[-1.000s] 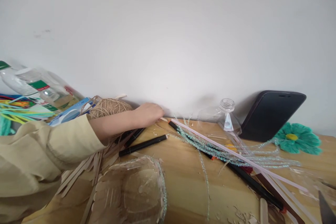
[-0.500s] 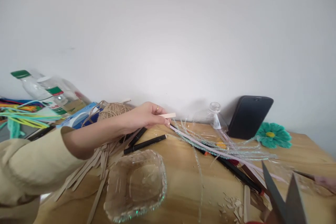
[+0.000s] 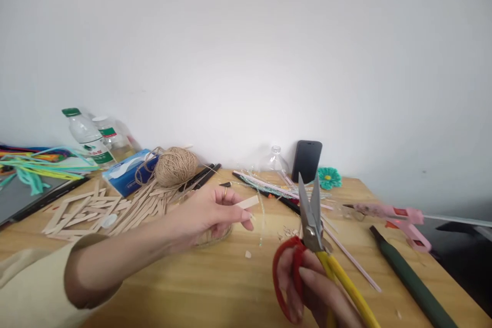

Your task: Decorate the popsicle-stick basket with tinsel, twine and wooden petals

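Note:
My left hand [image 3: 219,207] is closed, pinching a short flat wooden craft stick [image 3: 248,202] between thumb and fingers above the table. To its right, my right hand [image 3: 319,282] grips scissors [image 3: 310,220] with red and yellow handles. The scissors' blades point up and stand slightly apart, not touching the stick. A clear plastic container [image 3: 215,240] is mostly hidden behind my left hand. On the table between the hands lies a small pale chip [image 3: 248,254].
Wooden sticks [image 3: 126,210], a twine ball [image 3: 177,166] and a blue packet [image 3: 128,171] lie left. Behind are a phone [image 3: 306,160], a green fuzzy flower [image 3: 329,178] and glittery strands [image 3: 265,184]. A pink glue gun [image 3: 400,215] and a dark green tool [image 3: 407,266] lie right.
The view has shifted right and takes in more of the table. The scissors have come up beside my left hand, and my right hand now shows. My left hand still holds the stick.

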`<control>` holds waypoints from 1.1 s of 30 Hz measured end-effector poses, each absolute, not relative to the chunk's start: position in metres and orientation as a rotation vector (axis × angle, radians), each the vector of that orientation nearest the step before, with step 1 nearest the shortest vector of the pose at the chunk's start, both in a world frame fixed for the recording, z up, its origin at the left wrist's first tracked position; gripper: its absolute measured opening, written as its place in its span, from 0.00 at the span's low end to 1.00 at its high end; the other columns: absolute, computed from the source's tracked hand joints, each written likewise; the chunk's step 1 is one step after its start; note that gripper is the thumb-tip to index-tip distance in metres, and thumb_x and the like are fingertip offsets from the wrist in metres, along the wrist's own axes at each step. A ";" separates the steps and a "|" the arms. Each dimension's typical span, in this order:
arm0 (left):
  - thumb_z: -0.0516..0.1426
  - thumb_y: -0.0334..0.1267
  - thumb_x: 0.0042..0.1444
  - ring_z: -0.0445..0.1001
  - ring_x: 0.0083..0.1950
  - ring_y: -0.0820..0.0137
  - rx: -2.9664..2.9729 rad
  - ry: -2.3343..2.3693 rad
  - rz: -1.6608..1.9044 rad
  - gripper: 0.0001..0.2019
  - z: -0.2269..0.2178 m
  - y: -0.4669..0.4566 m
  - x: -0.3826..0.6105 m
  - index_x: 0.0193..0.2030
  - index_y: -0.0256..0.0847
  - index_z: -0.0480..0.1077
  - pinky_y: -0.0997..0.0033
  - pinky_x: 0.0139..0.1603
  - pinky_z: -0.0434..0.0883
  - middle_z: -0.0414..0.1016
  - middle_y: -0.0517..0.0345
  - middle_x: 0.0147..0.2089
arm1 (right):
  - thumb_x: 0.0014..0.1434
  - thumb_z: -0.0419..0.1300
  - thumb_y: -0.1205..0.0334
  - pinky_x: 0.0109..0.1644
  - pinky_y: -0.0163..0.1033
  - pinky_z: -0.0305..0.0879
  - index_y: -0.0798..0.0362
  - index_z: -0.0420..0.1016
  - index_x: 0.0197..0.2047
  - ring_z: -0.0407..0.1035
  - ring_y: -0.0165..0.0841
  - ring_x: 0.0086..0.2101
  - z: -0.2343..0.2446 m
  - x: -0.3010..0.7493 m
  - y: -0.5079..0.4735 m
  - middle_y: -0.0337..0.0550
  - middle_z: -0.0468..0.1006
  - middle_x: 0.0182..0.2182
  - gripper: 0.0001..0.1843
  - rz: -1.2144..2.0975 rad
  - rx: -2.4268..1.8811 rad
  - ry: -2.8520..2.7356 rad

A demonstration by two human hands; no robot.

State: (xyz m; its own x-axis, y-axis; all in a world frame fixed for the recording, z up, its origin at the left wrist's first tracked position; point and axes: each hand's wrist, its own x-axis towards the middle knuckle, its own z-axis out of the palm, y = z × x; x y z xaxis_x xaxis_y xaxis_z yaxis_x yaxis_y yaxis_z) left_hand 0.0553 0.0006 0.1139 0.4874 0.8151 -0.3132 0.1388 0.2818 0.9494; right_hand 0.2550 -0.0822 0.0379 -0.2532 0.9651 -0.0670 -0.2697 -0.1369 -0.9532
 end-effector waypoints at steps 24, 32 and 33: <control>0.57 0.41 0.46 0.45 0.18 0.80 1.247 1.110 0.681 0.12 0.064 -0.097 0.063 0.19 0.39 0.62 0.75 0.19 0.43 0.54 0.71 0.17 | 0.44 0.67 0.55 0.32 0.35 0.67 0.53 0.70 0.29 0.69 0.32 0.29 0.040 0.216 -0.131 0.41 0.74 0.27 0.13 1.193 -1.214 -1.114; 0.59 0.42 0.46 0.46 0.18 0.80 1.244 1.116 0.649 0.11 0.066 -0.100 0.058 0.20 0.38 0.66 0.76 0.18 0.44 0.54 0.70 0.17 | 0.40 0.69 0.58 0.32 0.33 0.66 0.53 0.69 0.26 0.68 0.30 0.27 0.045 0.212 -0.130 0.38 0.72 0.24 0.14 1.213 -1.253 -1.109; 0.58 0.43 0.46 0.46 0.18 0.80 1.243 1.115 0.639 0.12 0.066 -0.100 0.057 0.21 0.38 0.66 0.77 0.18 0.44 0.55 0.70 0.17 | 0.40 0.69 0.59 0.31 0.33 0.66 0.53 0.69 0.26 0.68 0.30 0.26 0.045 0.212 -0.130 0.37 0.72 0.24 0.14 1.226 -1.253 -1.107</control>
State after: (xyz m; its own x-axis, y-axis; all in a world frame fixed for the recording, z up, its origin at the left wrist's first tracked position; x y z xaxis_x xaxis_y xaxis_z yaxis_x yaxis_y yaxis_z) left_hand 0.0572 -0.0995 0.0655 0.3717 0.8763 -0.3066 0.1782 0.2568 0.9499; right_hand 0.2122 -0.1299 0.0448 0.0591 0.9963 -0.0616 -0.0401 -0.0593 -0.9974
